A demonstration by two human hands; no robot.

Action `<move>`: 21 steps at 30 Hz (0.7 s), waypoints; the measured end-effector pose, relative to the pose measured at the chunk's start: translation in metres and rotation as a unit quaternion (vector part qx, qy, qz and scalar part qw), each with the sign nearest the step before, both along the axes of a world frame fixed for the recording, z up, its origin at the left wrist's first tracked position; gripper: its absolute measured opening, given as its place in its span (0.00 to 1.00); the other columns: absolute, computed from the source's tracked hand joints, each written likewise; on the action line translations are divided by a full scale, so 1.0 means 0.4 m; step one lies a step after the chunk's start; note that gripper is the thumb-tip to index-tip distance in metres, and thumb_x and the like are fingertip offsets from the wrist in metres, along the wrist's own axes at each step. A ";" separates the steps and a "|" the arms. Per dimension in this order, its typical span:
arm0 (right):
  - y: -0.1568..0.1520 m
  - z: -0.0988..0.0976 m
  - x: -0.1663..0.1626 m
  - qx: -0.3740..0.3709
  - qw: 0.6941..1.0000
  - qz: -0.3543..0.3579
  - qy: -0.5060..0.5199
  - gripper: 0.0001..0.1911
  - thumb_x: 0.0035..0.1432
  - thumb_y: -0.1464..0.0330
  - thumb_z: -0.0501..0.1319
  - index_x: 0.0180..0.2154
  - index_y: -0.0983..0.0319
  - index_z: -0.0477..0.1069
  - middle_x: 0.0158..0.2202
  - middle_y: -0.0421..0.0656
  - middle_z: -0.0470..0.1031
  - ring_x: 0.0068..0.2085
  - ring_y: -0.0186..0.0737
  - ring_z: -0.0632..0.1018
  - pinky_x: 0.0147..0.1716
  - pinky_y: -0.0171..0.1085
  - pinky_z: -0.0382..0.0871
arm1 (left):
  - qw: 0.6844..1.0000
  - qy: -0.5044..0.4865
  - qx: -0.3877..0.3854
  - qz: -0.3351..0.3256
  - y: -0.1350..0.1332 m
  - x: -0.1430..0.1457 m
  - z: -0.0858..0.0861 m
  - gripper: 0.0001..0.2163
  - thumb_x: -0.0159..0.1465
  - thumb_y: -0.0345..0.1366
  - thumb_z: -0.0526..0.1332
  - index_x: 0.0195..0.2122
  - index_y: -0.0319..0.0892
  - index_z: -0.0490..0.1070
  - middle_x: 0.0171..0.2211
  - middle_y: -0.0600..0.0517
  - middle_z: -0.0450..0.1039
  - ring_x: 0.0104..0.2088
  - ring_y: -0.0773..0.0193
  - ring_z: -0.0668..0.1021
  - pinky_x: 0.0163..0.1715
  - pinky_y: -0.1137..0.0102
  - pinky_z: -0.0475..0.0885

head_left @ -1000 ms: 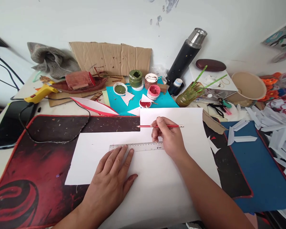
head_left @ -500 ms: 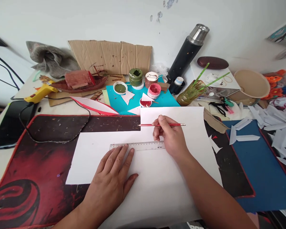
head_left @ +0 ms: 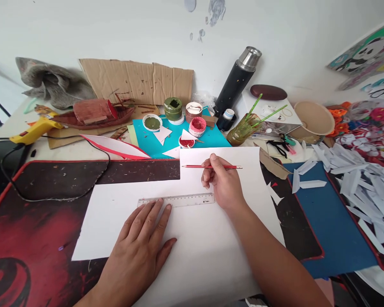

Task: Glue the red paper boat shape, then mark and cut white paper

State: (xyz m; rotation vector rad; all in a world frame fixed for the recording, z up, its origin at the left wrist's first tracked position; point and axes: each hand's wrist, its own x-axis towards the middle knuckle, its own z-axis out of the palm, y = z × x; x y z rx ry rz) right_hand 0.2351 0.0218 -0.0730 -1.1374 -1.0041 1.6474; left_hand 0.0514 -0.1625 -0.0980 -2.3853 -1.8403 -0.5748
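Note:
A large white sheet of paper lies on a dark red and black mat. A clear plastic ruler rests across the sheet. My left hand lies flat on the paper, fingers stretched out, fingertips touching the ruler's left end. My right hand is closed round a thin red pencil, held level above the sheet just past the ruler's right end.
Behind the sheet sit several paint pots on teal paper, a black flask, a jar of brushes, cardboard, a model boat and a yellow glue gun. White paper scraps cover a blue mat at right.
The view has swung to the right and slightly down. Both hands, the ruler and the pencil keep the same places on the sheet.

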 end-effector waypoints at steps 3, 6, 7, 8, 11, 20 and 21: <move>0.000 0.002 -0.001 -0.005 1.000 -0.002 0.000 0.27 0.58 0.43 0.74 0.29 0.60 0.78 0.20 0.38 0.70 0.20 0.35 0.70 0.18 0.36 0.62 | 1.000 0.003 0.006 -0.003 0.001 0.000 0.001 0.24 0.79 0.43 0.56 0.71 0.34 0.67 0.66 0.33 0.76 0.63 0.40 0.77 0.67 0.50 0.66; -0.001 0.002 -0.001 -0.005 1.000 -0.002 0.002 0.27 0.57 0.43 0.75 0.29 0.61 0.78 0.20 0.38 0.70 0.19 0.34 0.70 0.19 0.35 0.62 | 1.000 0.007 0.009 -0.003 0.002 0.002 0.002 0.24 0.79 0.42 0.56 0.70 0.34 0.67 0.65 0.34 0.76 0.63 0.40 0.77 0.67 0.50 0.66; -0.002 0.002 -0.001 -0.005 1.000 0.000 0.003 0.27 0.57 0.44 0.75 0.29 0.61 0.78 0.20 0.38 0.71 0.19 0.34 0.70 0.19 0.35 0.62 | 1.000 0.007 0.008 -0.001 0.001 0.002 0.002 0.24 0.79 0.43 0.56 0.71 0.35 0.67 0.65 0.34 0.76 0.63 0.40 0.77 0.67 0.50 0.66; -0.002 0.001 -0.001 -0.005 1.000 0.002 0.004 0.27 0.57 0.44 0.76 0.29 0.61 0.79 0.20 0.38 0.71 0.19 0.34 0.70 0.18 0.35 0.62 | 1.000 0.007 0.007 0.000 0.001 0.002 0.001 0.24 0.79 0.43 0.56 0.71 0.35 0.67 0.66 0.34 0.76 0.64 0.41 0.77 0.67 0.50 0.66; -0.003 -0.001 -0.001 -0.006 1.000 0.007 0.006 0.27 0.56 0.44 0.76 0.28 0.61 0.79 0.19 0.38 0.71 0.19 0.34 0.71 0.18 0.35 0.62 | 1.000 0.004 0.003 0.002 0.000 0.002 0.001 0.25 0.78 0.43 0.57 0.72 0.36 0.66 0.66 0.35 0.76 0.64 0.41 0.77 0.68 0.50 0.66; -0.002 0.000 -0.002 -0.004 1.000 0.015 0.000 0.27 0.57 0.43 0.76 0.29 0.61 0.79 0.19 0.38 0.71 0.19 0.34 0.71 0.18 0.34 0.62 | 1.000 0.005 0.000 -0.007 0.001 0.000 0.003 0.25 0.78 0.43 0.58 0.71 0.33 0.67 0.67 0.33 0.75 0.65 0.39 0.76 0.69 0.48 0.65; -0.002 0.000 -0.002 -0.005 1.000 0.016 0.000 0.27 0.57 0.44 0.76 0.29 0.61 0.79 0.19 0.38 0.71 0.19 0.34 0.71 0.18 0.34 0.62 | 1.000 0.004 -0.002 -0.008 0.001 -0.001 0.002 0.26 0.78 0.43 0.58 0.71 0.33 0.67 0.67 0.33 0.75 0.65 0.39 0.76 0.70 0.48 0.64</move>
